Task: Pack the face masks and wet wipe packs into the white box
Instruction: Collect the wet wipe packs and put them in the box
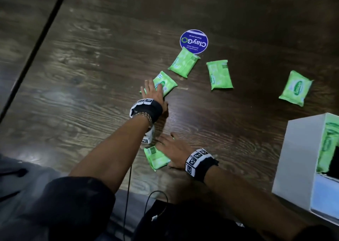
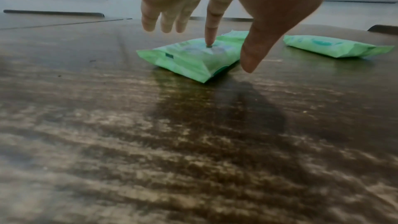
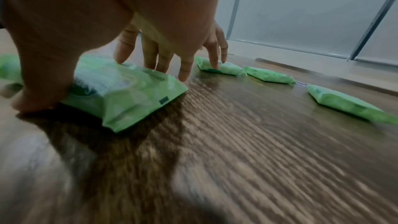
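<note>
Several green wet wipe packs lie on the dark wooden table (image 1: 88, 86). My left hand (image 1: 154, 88) reaches over one pack (image 1: 166, 83); in the left wrist view its straight index fingertip (image 2: 209, 43) touches the top of this pack (image 2: 189, 57), thumb spread apart. My right hand (image 1: 165, 145) lies spread over a nearer pack (image 1: 156, 160); the right wrist view has its thumb against the side of that pack (image 3: 127, 91) and fingers on top. The white box (image 1: 300, 149) stands at the right with green packs (image 1: 328, 143) and pale blue masks (image 1: 322, 191) inside.
Three more packs lie loose beyond my hands (image 1: 184, 62), (image 1: 219, 74), (image 1: 296, 88). A round blue sticker (image 1: 194, 41) sits on the table behind them. A dark seam (image 1: 36, 44) runs along the table's left side. Black cables (image 1: 128, 195) hang near the front edge.
</note>
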The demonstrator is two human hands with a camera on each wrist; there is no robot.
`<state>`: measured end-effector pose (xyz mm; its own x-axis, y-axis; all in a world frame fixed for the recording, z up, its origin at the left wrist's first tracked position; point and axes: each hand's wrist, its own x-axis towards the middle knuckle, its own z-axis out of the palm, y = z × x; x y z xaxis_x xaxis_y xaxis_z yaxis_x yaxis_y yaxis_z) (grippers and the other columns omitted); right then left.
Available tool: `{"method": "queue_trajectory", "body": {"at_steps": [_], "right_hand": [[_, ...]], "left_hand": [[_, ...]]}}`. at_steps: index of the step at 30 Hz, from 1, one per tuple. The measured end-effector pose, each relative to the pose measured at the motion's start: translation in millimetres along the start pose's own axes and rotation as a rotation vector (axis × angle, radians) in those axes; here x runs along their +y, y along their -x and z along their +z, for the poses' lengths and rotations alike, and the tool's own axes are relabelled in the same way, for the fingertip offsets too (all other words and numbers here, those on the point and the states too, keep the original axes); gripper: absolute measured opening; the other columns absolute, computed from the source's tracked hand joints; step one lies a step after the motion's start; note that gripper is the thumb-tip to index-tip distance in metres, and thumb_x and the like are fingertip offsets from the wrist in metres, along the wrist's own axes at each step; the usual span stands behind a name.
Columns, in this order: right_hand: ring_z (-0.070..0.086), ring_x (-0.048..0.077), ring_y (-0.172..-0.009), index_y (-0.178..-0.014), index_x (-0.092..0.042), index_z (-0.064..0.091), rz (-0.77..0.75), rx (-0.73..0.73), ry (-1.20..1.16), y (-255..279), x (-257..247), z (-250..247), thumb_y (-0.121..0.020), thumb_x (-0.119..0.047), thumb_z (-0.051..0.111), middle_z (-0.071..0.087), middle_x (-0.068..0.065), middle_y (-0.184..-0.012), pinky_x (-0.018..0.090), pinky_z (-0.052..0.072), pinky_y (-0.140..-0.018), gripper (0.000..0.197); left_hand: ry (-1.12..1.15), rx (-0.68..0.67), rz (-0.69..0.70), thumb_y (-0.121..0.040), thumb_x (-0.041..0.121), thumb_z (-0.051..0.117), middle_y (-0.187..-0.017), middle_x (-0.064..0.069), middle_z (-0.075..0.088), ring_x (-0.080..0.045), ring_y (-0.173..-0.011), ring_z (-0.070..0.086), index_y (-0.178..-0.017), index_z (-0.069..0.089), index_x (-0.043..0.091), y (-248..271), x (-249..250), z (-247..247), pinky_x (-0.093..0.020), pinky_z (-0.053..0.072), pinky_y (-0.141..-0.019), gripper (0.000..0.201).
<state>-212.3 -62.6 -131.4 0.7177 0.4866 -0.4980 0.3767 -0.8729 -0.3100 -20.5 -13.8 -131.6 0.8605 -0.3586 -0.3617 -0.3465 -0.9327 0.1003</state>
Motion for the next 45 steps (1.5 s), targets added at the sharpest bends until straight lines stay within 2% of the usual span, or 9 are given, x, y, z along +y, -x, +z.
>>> {"method": "queue_trajectory", "body": {"at_steps": [10,13,17,22,26,30,35,40,45], "right_hand": [[0.051,0.032,-0.108,-0.143,-0.008,0.031,0.266,0.204,-0.117,23.6,31.5,-1.1,-0.062,-0.038,0.081,0.049,0.014,-0.125,0.041,0.045,-0.087,0.1],[0.052,0.03,-0.108,-0.138,-0.013,0.034,0.517,0.376,-0.525,44.5,47.9,-1.7,-0.069,-0.039,0.078,0.05,0.011,-0.124,0.035,0.043,-0.083,0.086],[0.056,0.022,-0.092,-0.109,-0.018,0.044,0.921,0.75,-1.088,70.4,68.7,-14.8,-0.077,-0.042,0.075,0.057,0.002,-0.104,0.029,0.04,-0.073,0.051],[0.064,0.016,-0.093,-0.11,-0.022,0.05,0.936,1.114,-1.553,120.6,99.4,-41.6,-0.086,-0.046,0.065,0.062,-0.005,-0.099,0.039,0.053,-0.084,0.037],[0.062,0.008,-0.095,-0.114,-0.018,0.047,0.837,1.295,-1.517,189.9,115.4,-55.8,-0.097,-0.044,0.057,0.06,-0.007,-0.104,0.036,0.053,-0.087,0.032],[0.066,0.004,-0.094,-0.115,-0.025,0.051,0.956,1.331,-1.285,268.3,127.1,-64.9,-0.073,-0.063,0.074,0.067,-0.012,-0.104,0.027,0.054,-0.082,0.061],[0.068,0.011,-0.087,-0.105,-0.021,0.064,1.176,1.348,-1.075,368.8,158.4,-50.0,-0.069,-0.056,0.078,0.071,-0.006,-0.095,0.034,0.058,-0.078,0.052],[0.066,0.023,-0.097,-0.109,-0.015,0.066,1.33,1.021,-0.916,461.4,181.1,-18.0,-0.075,-0.038,0.079,0.07,0.004,-0.105,0.029,0.052,-0.082,0.043],[0.057,0.026,-0.089,-0.105,-0.007,0.057,1.41,0.614,-0.869,490.0,185.8,5.5,-0.076,-0.034,0.079,0.061,0.011,-0.108,0.029,0.044,-0.072,0.046]], "left_hand": [[0.061,-0.019,-0.023,-0.076,0.039,0.072,-0.129,-0.017,0.041,-0.035,-0.118,0.041,-0.129,0.038,0.006,-5.7,-2.2,3.1,-0.043,0.039,-0.1,0.071],[0.157,-0.12,-0.084,-0.074,0.045,0.074,-0.13,-0.016,0.044,-0.034,-0.119,0.045,-0.13,0.039,0.007,5.2,10.9,-1.2,-0.04,0.042,-0.099,0.076],[0.727,-0.256,-0.155,-0.071,0.037,0.082,-0.093,-0.003,0.055,-0.023,-0.089,0.053,-0.086,0.049,0.018,30.2,49.4,-5.4,-0.028,0.04,-0.073,0.041],[0.974,-0.306,0.157,-0.043,0.055,0.078,-0.082,0.002,0.056,-0.02,-0.075,0.055,-0.078,0.05,0.024,71.3,137.1,-18.4,-0.038,0.049,-0.073,0.054],[0.94,-0.254,0.435,-0.056,0.059,0.068,-0.086,0.001,0.055,-0.024,-0.082,0.056,-0.083,0.048,0.019,100.1,211.7,-39.6,-0.042,0.049,-0.077,0.052],[0.937,-0.296,0.673,-0.065,0.054,0.062,-0.081,0.002,0.054,-0.021,-0.078,0.052,-0.082,0.047,0.028,128.1,280.3,-61.8,-0.037,0.043,-0.071,0.034],[0.916,-0.454,0.853,-0.073,0.029,0.065,-0.086,-0.007,0.058,-0.019,-0.08,0.054,-0.09,0.053,0.033,164.4,366.7,-66.2,-0.036,0.043,-0.071,0.021],[0.258,-0.145,1.125,-0.086,0.012,0.055,-0.111,-0.004,0.069,-0.025,-0.104,0.063,-0.113,0.063,0.015,187.3,423.2,-50.7,-0.032,0.047,-0.09,0.029],[-0.344,-0.199,1.261,-0.091,0.022,0.052,-0.14,-0.002,0.052,-0.019,-0.138,0.037,-0.122,0.063,0.025,192.8,436.0,-13.1,-0.048,0.001,-0.119,0.033]]}}
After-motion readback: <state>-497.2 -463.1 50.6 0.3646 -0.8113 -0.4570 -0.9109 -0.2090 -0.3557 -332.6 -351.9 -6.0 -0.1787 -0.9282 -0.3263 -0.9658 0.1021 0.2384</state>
